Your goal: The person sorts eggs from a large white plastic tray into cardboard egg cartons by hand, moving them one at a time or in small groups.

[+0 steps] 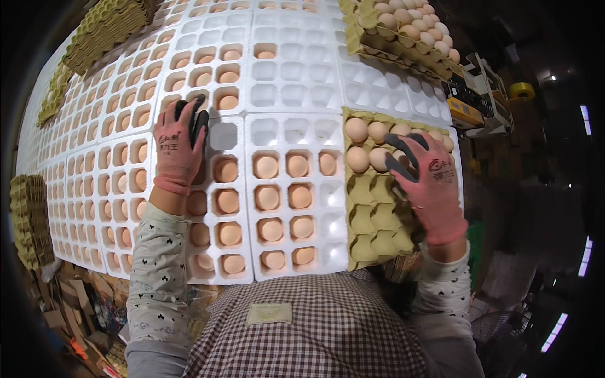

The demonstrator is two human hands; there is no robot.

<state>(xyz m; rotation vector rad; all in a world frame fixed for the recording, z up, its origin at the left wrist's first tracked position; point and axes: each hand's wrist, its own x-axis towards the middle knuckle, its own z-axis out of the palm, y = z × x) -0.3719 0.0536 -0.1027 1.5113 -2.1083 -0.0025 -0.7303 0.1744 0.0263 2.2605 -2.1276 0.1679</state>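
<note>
My left hand [182, 141], in a pink glove with dark grey fingertips, reaches over a white foam egg tray [245, 189] whose cells mostly hold eggs. Its fingertips are at a cell with an egg, and the palm side is hidden, so a grip cannot be made out. Just right of it is a bare cell [223, 136]. My right hand [425, 175], gloved alike, curls over eggs in a yellow-green pulp egg tray [373, 222]. Light brown eggs [357, 130] fill its far rows; the near cups hold none. Whether the right fingers grip an egg is hidden.
More foam trays [295, 66] cover the table, some partly filled. Stacked pulp trays stand at the far left [106, 33] and left edge [30, 219]. Eggs on pulp trays [401, 47] are at the far right, beside a yellow and black device [465, 111]. Cardboard pieces [71, 302] lie lower left.
</note>
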